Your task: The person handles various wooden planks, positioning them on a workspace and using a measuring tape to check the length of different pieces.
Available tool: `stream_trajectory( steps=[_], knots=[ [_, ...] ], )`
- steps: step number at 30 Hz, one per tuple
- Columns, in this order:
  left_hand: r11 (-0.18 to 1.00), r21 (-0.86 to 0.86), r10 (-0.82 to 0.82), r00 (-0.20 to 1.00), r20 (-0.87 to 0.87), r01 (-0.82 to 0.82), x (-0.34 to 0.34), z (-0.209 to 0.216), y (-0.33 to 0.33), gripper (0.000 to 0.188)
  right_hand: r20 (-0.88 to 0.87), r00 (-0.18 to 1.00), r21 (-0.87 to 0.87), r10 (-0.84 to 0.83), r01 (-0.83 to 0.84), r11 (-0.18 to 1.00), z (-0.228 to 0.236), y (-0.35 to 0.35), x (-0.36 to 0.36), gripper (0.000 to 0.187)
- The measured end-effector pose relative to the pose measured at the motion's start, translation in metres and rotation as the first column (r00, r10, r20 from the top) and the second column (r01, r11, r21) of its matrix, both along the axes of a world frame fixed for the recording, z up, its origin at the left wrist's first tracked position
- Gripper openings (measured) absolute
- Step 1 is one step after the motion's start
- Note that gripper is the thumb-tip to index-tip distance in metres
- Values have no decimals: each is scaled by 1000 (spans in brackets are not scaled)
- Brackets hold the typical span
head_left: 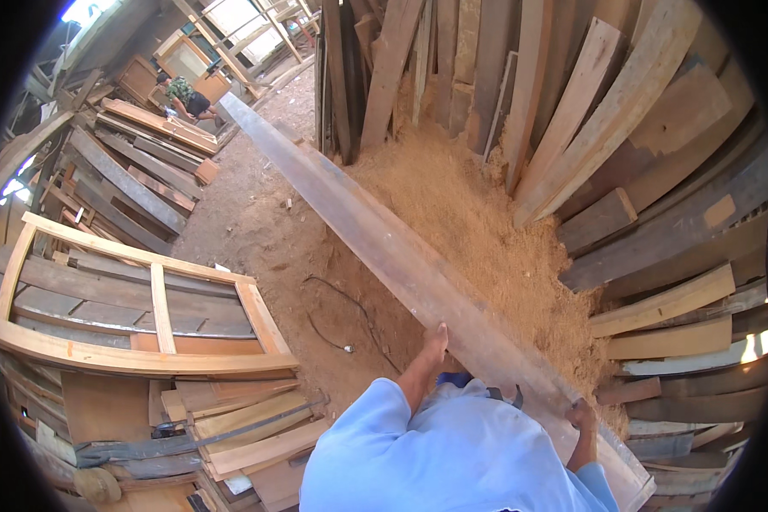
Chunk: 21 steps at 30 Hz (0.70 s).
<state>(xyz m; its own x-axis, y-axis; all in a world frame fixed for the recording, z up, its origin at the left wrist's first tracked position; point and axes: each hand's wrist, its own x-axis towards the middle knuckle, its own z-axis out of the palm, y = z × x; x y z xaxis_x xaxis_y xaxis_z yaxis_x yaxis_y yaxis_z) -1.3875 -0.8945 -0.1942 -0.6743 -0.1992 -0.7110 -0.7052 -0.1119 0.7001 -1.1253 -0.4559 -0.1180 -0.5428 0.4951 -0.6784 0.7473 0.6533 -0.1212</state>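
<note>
A long, wide wooden plank (384,243) runs slantwise across the view, from the far left down to the near right, held in front of my body. My left hand (436,340) grips its left edge near the middle of the picture; the fingers go underneath and are partly hidden. Farther back toward the near end, my right hand (582,415) is closed on the opposite edge. The plank's surface is greyish brown and worn, and its far end narrows with distance.
Boards (572,102) lean along the far and right sides, above heaped sawdust (452,205). At left, a pale wooden frame (159,307) lies over stacked timber (256,444). A black cable (363,311) crosses the dirt floor. Another person (188,98) crouches at the far left.
</note>
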Motion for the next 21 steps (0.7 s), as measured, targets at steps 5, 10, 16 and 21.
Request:
stream_trajectory(
  steps=[5,10,16,21],
  knots=[
    [655,-318,-611,728,312,686,-9,73,-33,32,-417,897,86,144,-119,989,5,-10,-13,37],
    [292,-299,-929,344,138,909,-12,112,-34,26,-77,938,-723,-339,181,666,71,-80,-100,38],
    [623,496,-685,728,-27,605,33,114,29,21,-345,857,-482,383,-512,711,99,-193,-187,61],
    [636,574,-569,816,-104,516,42,88,8,20,-320,776,-390,544,-631,670,130,-230,-224,68]
  ],
)
